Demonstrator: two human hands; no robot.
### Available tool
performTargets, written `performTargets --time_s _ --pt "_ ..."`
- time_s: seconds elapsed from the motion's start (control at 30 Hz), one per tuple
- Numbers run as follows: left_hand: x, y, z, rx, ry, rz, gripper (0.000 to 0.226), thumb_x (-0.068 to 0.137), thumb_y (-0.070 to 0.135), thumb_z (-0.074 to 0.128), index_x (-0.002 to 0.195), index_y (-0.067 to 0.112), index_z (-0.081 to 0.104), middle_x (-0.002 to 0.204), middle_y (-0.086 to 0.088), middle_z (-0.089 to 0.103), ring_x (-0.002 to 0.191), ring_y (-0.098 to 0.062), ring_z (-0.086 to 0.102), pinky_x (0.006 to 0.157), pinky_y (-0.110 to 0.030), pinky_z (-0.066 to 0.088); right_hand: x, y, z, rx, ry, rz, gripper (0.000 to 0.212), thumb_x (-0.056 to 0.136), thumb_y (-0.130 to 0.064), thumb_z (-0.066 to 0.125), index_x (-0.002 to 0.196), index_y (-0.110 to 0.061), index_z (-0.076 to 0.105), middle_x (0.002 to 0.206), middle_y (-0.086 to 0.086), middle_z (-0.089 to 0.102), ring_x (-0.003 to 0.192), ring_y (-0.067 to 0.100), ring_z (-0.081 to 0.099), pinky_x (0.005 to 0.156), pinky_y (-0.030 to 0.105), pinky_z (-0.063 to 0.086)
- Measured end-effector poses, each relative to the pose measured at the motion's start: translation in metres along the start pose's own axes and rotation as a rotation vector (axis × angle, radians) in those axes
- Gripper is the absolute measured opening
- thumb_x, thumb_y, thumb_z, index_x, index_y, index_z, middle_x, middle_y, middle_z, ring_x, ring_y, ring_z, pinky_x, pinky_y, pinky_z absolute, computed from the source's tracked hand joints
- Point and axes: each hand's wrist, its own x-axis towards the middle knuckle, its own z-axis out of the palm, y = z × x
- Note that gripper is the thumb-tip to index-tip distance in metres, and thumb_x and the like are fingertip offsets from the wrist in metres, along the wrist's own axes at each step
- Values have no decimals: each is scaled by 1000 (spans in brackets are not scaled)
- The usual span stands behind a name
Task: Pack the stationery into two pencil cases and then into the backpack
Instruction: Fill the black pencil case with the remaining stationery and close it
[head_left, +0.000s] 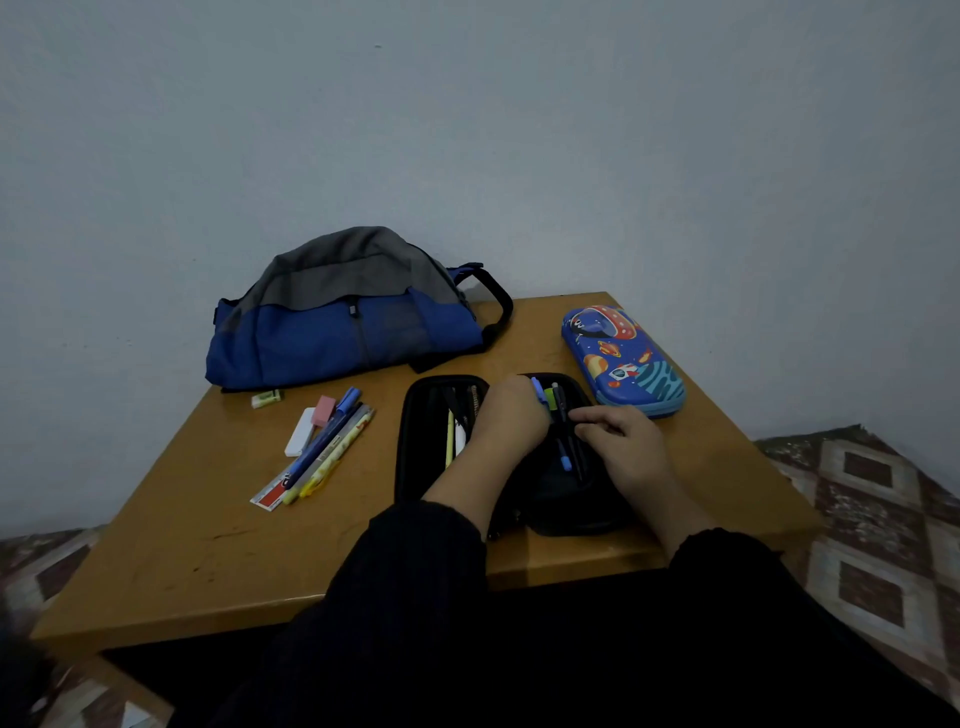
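Head view, black case (431, 415) lying open on the table (208, 545), left hand (511, 415) curled over its middle, grip unclear, right hand (623, 441) pinching a pen (563, 457) inside, blue case (623, 358) zipped beside, backpack (343, 322) behind, loose pens (332, 441) left.

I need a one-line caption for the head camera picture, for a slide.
Both hands arrange pens in the open black pencil case; backpack behind.

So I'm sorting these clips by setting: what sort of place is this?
Probably a room in a home, though nothing settles it: a low wooden table stands against a plain wall, on a patterned floor covering, with a backpack and stationery on it.
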Motion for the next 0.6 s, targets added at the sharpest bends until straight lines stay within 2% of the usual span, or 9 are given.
performTargets --time_s 0.07,0.13,0.17,0.23,0.3,0.5,0.6 --pt "-5 -10 4 26 58 80 34 93 1 43 123 9 58 120 -13 55 109 -29 53 83 -36 48 0 -1 1 -18 -15 -12 18 88 -27 65 93 -44 68 101 -7 55 95 9 58 93 41 51" --pt "-7 -18 8 70 56 157 51 92 -3 40 139 15 47 137 -9 43 125 -30 41 101 -37 41 0 -2 1 -31 -30 -19 20 88 -28 65 98 -44 68 101 -6 54 95 9 57 93 39 50" --pt "-7 -19 9 88 36 178 57 90 -5 40 143 17 43 142 -7 39 129 -29 36 105 -37 36 1 -2 0 -39 -36 -23 20 89 -27 65 100 -43 68 101 -5 53 95 8 56 93 38 49" --pt "-5 -19 9 120 -12 183 64 87 -8 40 145 21 40 148 -2 36 133 -28 33 108 -36 33 0 -3 0 -70 -43 -34 20 90 -27 63 105 -38 70 102 -4 53 93 7 54 91 34 47" --pt "-2 -20 9 106 -20 185 63 86 -8 40 141 22 46 147 0 40 132 -28 37 107 -38 37 0 -4 -1 -75 -43 -41 21 90 -26 63 105 -38 69 101 -3 53 92 6 53 90 32 46" --pt "-7 -28 14 -3 64 240 47 93 -3 39 131 16 58 133 -4 52 123 -25 46 102 -33 40 -2 -4 0 -68 -31 -45 23 89 -26 64 94 -49 65 100 -5 53 93 6 53 91 34 46" --pt "-10 -31 17 -91 121 262 36 97 6 44 127 15 61 127 -5 56 119 -22 49 97 -28 39 -1 -4 0 -89 -34 -52 22 90 -27 64 97 -47 66 99 -5 52 92 6 53 88 31 45"
